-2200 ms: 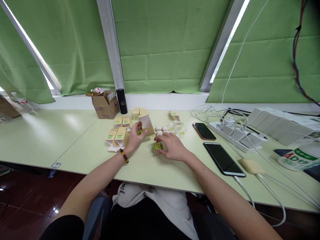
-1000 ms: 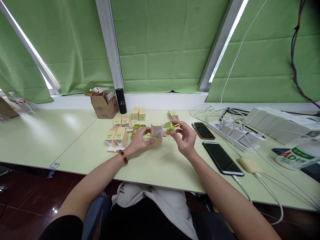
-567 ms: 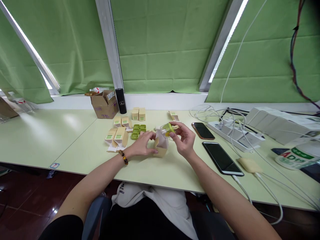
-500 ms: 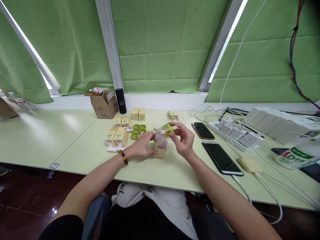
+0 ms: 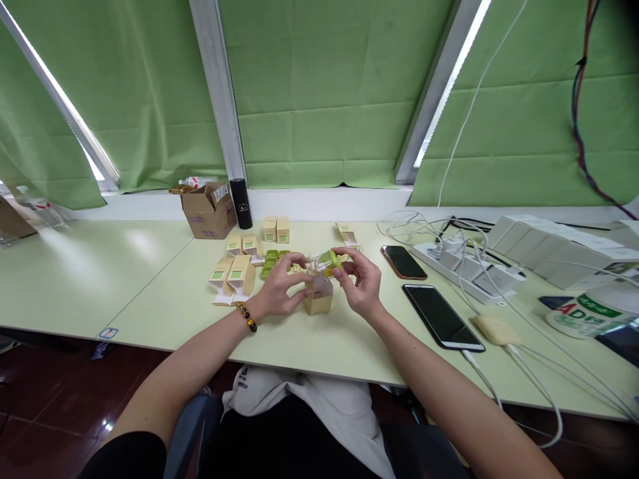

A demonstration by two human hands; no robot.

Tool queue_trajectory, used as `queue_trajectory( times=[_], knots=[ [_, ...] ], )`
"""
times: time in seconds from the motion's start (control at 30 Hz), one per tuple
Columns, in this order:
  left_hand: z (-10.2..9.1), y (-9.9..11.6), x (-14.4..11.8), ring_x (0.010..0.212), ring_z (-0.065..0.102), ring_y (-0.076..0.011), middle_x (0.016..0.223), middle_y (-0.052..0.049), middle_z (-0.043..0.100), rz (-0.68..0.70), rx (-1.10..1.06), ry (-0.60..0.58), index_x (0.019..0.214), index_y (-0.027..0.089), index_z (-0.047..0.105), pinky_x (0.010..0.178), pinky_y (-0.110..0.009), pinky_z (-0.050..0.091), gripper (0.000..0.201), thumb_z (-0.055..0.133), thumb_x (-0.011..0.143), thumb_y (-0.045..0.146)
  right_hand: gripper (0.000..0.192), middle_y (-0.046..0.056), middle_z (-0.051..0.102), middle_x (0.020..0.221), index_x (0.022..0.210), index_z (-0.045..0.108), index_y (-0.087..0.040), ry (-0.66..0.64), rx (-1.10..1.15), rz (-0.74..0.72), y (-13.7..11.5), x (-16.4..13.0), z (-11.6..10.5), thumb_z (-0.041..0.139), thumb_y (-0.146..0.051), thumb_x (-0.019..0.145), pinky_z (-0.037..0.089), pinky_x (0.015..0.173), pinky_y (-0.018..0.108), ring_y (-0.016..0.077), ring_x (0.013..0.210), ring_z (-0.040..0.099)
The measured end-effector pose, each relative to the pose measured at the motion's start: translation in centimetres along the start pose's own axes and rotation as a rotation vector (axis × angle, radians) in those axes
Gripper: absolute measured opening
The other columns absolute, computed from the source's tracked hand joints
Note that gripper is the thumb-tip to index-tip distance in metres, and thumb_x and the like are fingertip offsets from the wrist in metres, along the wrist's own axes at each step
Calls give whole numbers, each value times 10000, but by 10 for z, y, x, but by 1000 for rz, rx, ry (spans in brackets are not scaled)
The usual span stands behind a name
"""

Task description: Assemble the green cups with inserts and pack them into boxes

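My right hand point(image 5: 363, 283) is closed on a small green-and-clear plastic container point(image 5: 328, 263), tilted on its side with the clear end to the left. My left hand point(image 5: 283, 287) is beside that clear end, thumb and forefinger apart; whether a fingertip touches it I cannot tell. Just below the container, an open cream carton point(image 5: 319, 305) stands upright on the table, its white inner flap raised. Behind my left hand are several green square containers point(image 5: 272, 255), partly hidden. Cream cartons point(image 5: 242, 274) with green labels stand to the left, some with flaps open.
More cartons point(image 5: 277, 229) and an opened one point(image 5: 347, 233) are farther back. A cardboard box point(image 5: 208, 213) and a black cylinder point(image 5: 241, 203) stand by the wall. To the right lie two phones point(image 5: 443, 316), a power strip point(image 5: 466, 269), tangled cables and white boxes point(image 5: 559, 246).
My left hand has let go of the cream carton and risen to the container's clear end. My right hand has lowered slightly and moved left with the container.
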State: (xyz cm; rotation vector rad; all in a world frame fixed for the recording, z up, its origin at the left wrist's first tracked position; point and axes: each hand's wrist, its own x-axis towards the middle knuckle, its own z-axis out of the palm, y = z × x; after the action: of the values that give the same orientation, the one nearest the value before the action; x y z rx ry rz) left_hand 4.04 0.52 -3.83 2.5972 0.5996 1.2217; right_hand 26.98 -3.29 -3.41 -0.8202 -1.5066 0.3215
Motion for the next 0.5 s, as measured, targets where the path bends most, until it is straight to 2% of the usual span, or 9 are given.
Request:
queue_trajectory(
  times=[0.1,0.2,0.37,0.5],
  knots=[
    [4,3,1,1266,630,-306,1415,-140,619,-10,-13,-49,1141,261,769,1098,-495,505,233,633,993,378,356,59,751,1019,1219,688,-246,10,0,-11,1,-1,0,713,-480,953,534,536,294,141,604,658],
    [9,2,2,1207,682,-297,1286,-124,732,-45,-41,-50,1131,248,773,1064,-483,513,252,580,1031,375,339,65,748,1051,1225,685,-242,9,6,-30,1,-2,2,712,-452,960,524,538,292,128,589,640],
    [15,-5,3,946,723,-244,993,-101,786,-128,-125,77,964,193,739,880,-401,549,282,585,1042,417,329,89,738,1122,1236,678,-234,-19,26,-47,-1,-4,5,706,-425,970,535,551,287,148,669,691],
    [14,-6,3,886,704,-224,947,-91,774,-173,-136,108,930,180,707,821,-364,534,281,613,1028,426,344,97,733,1142,1256,666,-239,-56,39,-25,-1,-5,8,698,-439,978,540,537,286,160,691,707]
  ],
)
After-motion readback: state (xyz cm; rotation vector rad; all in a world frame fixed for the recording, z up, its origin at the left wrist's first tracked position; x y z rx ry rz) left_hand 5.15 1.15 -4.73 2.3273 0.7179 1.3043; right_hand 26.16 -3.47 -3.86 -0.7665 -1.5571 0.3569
